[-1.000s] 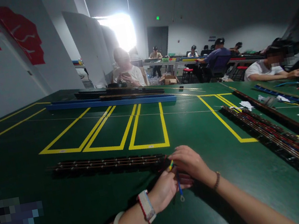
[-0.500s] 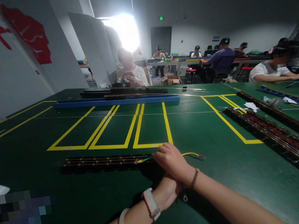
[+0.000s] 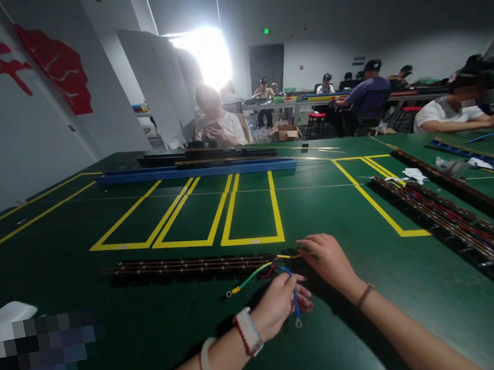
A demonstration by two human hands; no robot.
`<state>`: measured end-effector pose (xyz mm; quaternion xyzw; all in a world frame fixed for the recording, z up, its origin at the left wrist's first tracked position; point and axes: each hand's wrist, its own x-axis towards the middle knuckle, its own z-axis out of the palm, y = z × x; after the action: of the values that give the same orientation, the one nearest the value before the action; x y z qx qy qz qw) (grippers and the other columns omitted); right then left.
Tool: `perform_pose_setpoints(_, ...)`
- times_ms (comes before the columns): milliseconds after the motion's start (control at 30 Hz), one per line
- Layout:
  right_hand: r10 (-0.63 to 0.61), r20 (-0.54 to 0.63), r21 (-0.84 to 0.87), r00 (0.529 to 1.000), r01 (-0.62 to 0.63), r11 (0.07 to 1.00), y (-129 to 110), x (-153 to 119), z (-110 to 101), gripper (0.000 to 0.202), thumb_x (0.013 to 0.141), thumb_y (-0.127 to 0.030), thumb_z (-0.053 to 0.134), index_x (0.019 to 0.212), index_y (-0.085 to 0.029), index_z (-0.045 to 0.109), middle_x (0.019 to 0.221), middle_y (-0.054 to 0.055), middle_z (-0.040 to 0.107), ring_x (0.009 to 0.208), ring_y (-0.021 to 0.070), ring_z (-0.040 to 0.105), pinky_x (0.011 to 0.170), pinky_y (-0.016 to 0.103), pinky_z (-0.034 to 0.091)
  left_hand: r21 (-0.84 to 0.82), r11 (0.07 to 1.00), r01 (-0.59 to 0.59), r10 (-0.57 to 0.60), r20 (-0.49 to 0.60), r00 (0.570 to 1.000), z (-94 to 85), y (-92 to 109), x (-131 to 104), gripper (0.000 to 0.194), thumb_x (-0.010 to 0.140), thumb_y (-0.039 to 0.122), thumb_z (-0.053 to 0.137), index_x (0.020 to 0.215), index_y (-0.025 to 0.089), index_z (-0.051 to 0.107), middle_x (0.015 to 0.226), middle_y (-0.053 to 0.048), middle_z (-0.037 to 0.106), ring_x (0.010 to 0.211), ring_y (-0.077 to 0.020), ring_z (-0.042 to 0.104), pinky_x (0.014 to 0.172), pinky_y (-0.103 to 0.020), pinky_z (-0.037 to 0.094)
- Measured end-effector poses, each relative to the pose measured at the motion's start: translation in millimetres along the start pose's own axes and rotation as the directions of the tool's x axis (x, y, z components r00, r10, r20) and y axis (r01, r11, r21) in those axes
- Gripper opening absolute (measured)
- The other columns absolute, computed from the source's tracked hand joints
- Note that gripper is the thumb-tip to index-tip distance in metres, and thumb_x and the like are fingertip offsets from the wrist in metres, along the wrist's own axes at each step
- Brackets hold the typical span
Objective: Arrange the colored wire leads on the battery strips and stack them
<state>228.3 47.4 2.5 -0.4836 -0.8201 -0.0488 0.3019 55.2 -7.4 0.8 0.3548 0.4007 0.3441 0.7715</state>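
A long dark strip [image 3: 170, 267] with thin copper-coloured rods lies on the green table, and coloured wires come from its right end. My left hand [image 3: 280, 303], with a watch and a pale bangle on the arm, has its thumb and fingers closed on a blue wire [image 3: 295, 301] whose ring terminal hangs below. Between my right hand's [image 3: 330, 259] thumb and fingertips is a yellow wire [image 3: 283, 256]. To the left of my hands a green-yellow wire [image 3: 249, 279] with a ring terminal rests loose. A short red wire [image 3: 268, 270] curls near the strip's end.
Yellow tape [image 3: 185, 245] marks rectangles on the table. Several blue channels [image 3: 197, 171] and dark strips lie at the back. A bundle of rod-filled strips [image 3: 456, 231] runs along the right. A person [image 3: 227, 126] sits opposite, another [image 3: 449, 111] at the right.
My hands were crossed over the strip's end; now they are apart, the right one moved to the right. The green-yellow wire's terminal has swung down toward me, and the blue wire shows more.
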Motion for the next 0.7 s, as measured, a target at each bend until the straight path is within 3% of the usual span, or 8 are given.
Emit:
perform_pose_setpoints(133,-0.020,0.074,-0.035,0.997,0.023,0.999,7.4,-16.3,3.1,0.022,0.091,-0.029,0.050,0.104,-0.022,0.067,0.093,0.007,0.066,0.088,0.0181,0.055,0.079,0.031,0.038,0.354,0.933,0.064,-0.066,-0.007,0.998,-5.9,11.0,2.0,0.025,0.091,0.037,0.038,0.085,0.016,0.048,0.056,0.003,0.052,0.040,-0.0086,0.047,0.044,-0.021,0.037)
perform_pose_setpoints(300,-0.013,0.138,-0.072,0.990,0.024,0.997,4.2,-17.0,0.1,0.020,0.090,-0.026,0.052,0.101,-0.027,0.068,0.085,0.004,0.065,0.082,0.0164,0.053,0.076,0.029,0.035,0.727,0.685,0.043,-0.030,-0.031,0.999,-14.0,32.4,-6.2,0.035,0.087,0.044,0.044,0.064,0.018,0.050,0.039,0.006,0.042,0.030,-0.0081,0.033,0.040,-0.022,0.027)
perform_pose_setpoints(467,-0.037,0.158,-0.065,0.987,0.048,0.997,5.1,-18.4,-1.6,0.020,0.090,-0.027,0.052,0.100,-0.028,0.069,0.082,0.004,0.064,0.078,0.0163,0.051,0.073,0.029,0.034,0.842,0.529,-0.107,0.166,0.021,0.986,-16.4,42.9,-18.2,0.032,0.076,0.031,0.062,0.047,0.021,0.051,0.041,0.001,0.041,0.045,-0.0154,0.045,0.063,-0.030,0.039)
perform_pose_setpoints(567,-0.038,0.158,-0.062,0.987,0.049,0.997,5.1,-19.2,-1.5,0.020,0.091,-0.028,0.051,0.100,-0.028,0.069,0.082,0.004,0.063,0.078,0.0163,0.050,0.073,0.029,0.033,0.898,0.430,-0.096,0.282,-0.033,0.959,-13.8,41.7,-21.8,0.030,0.072,0.024,0.065,0.046,0.022,0.049,0.044,0.002,0.036,0.056,-0.0215,0.052,0.077,-0.038,0.038)
perform_pose_setpoints(700,-0.034,0.173,-0.063,0.984,0.045,0.997,4.5,-19.2,-1.4,0.020,0.090,-0.029,0.053,0.100,-0.028,0.070,0.083,0.004,0.063,0.078,0.0163,0.049,0.072,0.029,0.033,0.934,0.351,-0.064,0.326,-0.058,0.944,-8.1,38.8,-27.8,0.028,0.076,0.028,0.061,0.050,0.021,0.051,0.047,0.000,0.039,0.059,-0.0236,0.054,0.079,-0.040,0.038)
